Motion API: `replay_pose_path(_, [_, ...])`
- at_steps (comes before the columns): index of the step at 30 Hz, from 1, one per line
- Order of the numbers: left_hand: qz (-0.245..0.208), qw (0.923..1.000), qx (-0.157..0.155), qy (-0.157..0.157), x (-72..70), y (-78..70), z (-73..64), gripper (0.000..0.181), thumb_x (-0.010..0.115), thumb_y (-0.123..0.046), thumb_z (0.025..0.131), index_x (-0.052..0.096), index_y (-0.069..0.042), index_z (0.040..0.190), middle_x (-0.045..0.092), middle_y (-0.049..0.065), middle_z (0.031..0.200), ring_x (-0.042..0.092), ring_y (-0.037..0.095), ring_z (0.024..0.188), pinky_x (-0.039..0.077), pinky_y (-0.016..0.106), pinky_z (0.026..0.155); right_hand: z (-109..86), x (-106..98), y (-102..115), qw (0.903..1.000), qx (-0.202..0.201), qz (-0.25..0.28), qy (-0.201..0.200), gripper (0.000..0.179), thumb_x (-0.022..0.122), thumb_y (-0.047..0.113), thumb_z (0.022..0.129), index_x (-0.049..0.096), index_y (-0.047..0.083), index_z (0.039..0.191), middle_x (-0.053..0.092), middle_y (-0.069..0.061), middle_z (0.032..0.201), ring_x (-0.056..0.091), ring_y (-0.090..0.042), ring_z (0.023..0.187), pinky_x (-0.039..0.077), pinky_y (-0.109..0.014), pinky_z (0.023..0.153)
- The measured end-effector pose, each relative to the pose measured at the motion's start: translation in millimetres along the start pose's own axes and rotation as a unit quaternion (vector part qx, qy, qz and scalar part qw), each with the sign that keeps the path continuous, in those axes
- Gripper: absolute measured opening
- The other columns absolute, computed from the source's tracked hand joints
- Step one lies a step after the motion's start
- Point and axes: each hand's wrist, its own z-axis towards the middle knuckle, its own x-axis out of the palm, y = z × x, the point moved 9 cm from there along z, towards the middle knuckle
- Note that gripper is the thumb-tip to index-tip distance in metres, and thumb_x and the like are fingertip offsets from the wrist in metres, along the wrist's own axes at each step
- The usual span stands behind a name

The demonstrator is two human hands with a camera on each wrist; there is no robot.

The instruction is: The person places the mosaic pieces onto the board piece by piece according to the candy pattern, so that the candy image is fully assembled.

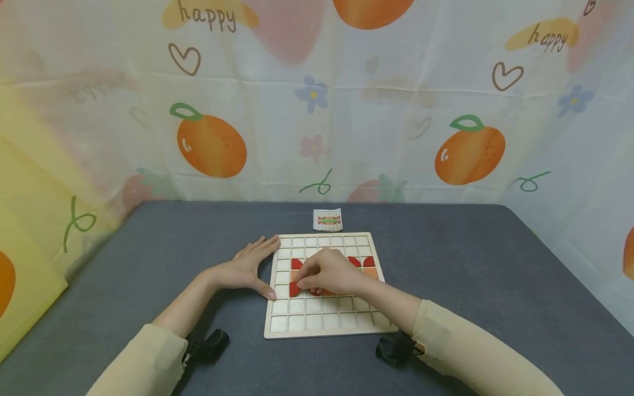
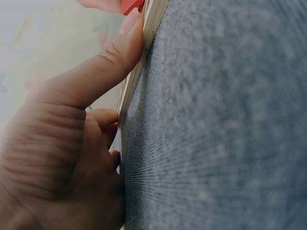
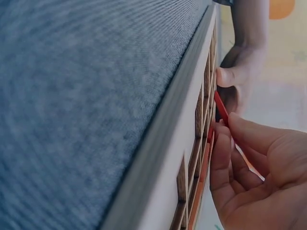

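Note:
A pale wooden grid board (image 1: 307, 323) lies on the table, with red rounded pieces (image 1: 369, 262) and orange pieces (image 1: 370, 273) set in its middle rows. My left hand (image 1: 241, 270) rests along the board's left edge, fingers spread and thumb at the lower side; in the left wrist view its thumb (image 2: 108, 64) touches the wooden rim. Over the left-middle cells, my right hand (image 1: 333, 270) pinches a red piece (image 3: 220, 106) between thumb and fingertips. That piece stands tilted close to the grid in the right wrist view. The right hand hides part of the middle rows.
Behind the board lies a small card (image 1: 327, 220) printed with a coloured grid pattern. The dark grey table (image 1: 460, 264) extends on both sides. A patterned cloth (image 1: 277, 126) hangs behind it. Black wrist devices (image 1: 396, 348) are at both cuffs.

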Motion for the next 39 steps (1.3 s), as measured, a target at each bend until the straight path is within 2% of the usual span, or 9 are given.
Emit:
replay_pose_path(10, [-0.005,1.0000,0.006,-0.001,-0.6,-1.8,0.4,0.122,0.087,-0.046,0.069,0.017,-0.003,0.158,0.008,0.016,0.168,0.000,0.047,0.154,0.002,0.070,0.119,1.2,-1,1,0.9999,-0.002,-0.012,0.001,0.008,0.073,0.014,0.089,0.080,0.013,0.093,0.072,-0.003,0.070,0.061,-0.008,0.058,0.052,-0.021,0.060])
replay_pose_path(18, [-0.006,1.0000,-0.001,0.001,-0.7,-0.1,-0.6,0.122,0.087,-0.046,0.068,0.017,-0.005,0.159,0.007,0.014,0.169,-0.002,0.044,0.155,0.001,0.068,0.121,0.9,0,2,0.9998,-0.007,-0.019,0.005,0.008,0.072,0.012,0.090,0.079,0.012,0.094,0.074,-0.006,0.073,0.062,-0.008,0.059,0.053,-0.021,0.061])
replay_pose_path(27, [-0.005,1.0000,0.003,0.003,0.4,-0.2,0.9,0.122,0.087,-0.047,0.068,0.017,-0.004,0.159,0.007,0.014,0.169,-0.001,0.045,0.155,0.001,0.068,0.121,-1.6,-2,3,1.0000,-0.007,-0.002,0.000,0.008,0.072,0.013,0.090,0.079,0.012,0.094,0.075,-0.007,0.077,0.066,-0.009,0.062,0.056,-0.023,0.062])
replay_pose_path(33, [-0.007,0.9999,0.009,0.004,1.7,-3.3,1.6,0.122,0.087,-0.046,0.069,0.016,-0.004,0.159,0.007,0.016,0.168,-0.001,0.046,0.154,0.000,0.069,0.120,-5.0,-16,-1,0.9997,-0.003,0.007,-0.021,0.012,0.071,0.020,0.091,0.078,0.012,0.097,0.074,-0.006,0.078,0.067,-0.012,0.064,0.058,-0.026,0.063])
replay_pose_path(37, [-0.009,0.9999,0.009,0.003,1.7,-2.9,1.0,0.122,0.088,-0.045,0.069,0.016,-0.004,0.159,0.008,0.016,0.168,-0.001,0.046,0.154,0.001,0.068,0.120,-9.2,-34,-7,0.9988,0.013,0.011,-0.046,0.015,0.069,0.021,0.093,0.077,0.012,0.101,0.071,-0.009,0.077,0.067,-0.015,0.066,0.057,-0.029,0.066])
replay_pose_path(39, [-0.007,0.9999,0.008,0.001,1.0,-1.2,0.1,0.122,0.088,-0.044,0.068,0.016,-0.004,0.159,0.008,0.016,0.168,0.000,0.046,0.154,0.001,0.068,0.121,-12.8,-45,-11,0.9978,0.015,0.005,-0.065,0.017,0.068,0.022,0.094,0.077,0.012,0.103,0.073,-0.009,0.082,0.066,-0.015,0.071,0.057,-0.029,0.069])
